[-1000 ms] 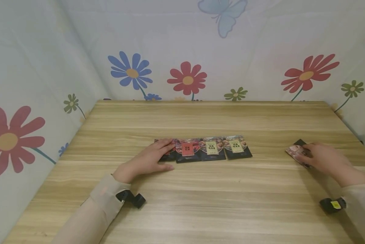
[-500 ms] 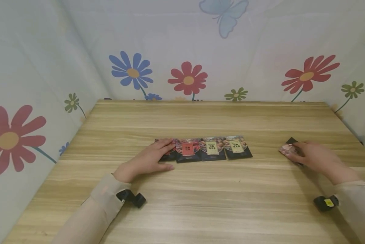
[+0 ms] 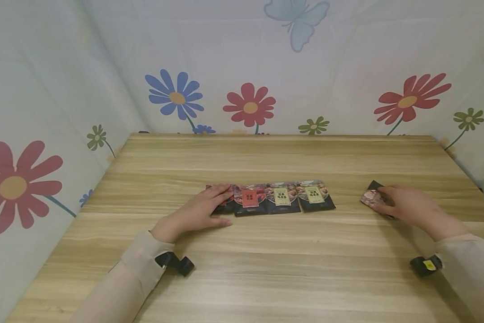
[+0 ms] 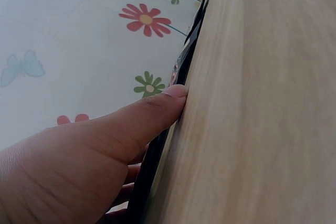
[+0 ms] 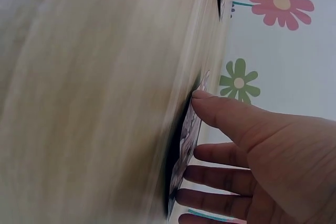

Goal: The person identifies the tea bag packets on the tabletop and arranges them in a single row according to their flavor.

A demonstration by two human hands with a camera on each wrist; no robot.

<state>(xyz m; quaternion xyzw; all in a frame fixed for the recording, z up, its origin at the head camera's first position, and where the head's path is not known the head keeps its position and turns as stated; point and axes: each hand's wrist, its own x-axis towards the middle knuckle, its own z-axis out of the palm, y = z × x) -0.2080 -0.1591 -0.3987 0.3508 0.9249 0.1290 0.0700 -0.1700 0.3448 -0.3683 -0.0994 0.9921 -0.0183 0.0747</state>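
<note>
In the head view my left hand (image 3: 193, 212) lies over the leftmost dark red-printed sachet (image 3: 226, 207), covering much of it, thumb out to the side. Beside it in a row lie a sachet with a red label (image 3: 250, 200) and two with pale green labels, the nearer green-label sachet (image 3: 282, 197) and the end green-label sachet (image 3: 314, 195). Farther right, my right hand (image 3: 411, 208) rests its fingertips on a pinkish printed sachet (image 3: 372, 197), turned at an angle. In the right wrist view, the thumb (image 5: 210, 106) and fairly straight fingers touch that sachet's printed face.
The wooden table (image 3: 266, 260) carries all the sachets, with bare wood between the row and the right-hand sachet. A flower-printed cloth (image 3: 339, 67) hangs behind and to both sides. Each wrist wears a small black camera, such as the left camera (image 3: 181, 265).
My right hand has moved left along the table, and the pinkish sachet under it has moved left too. My left hand and the row have stayed put.
</note>
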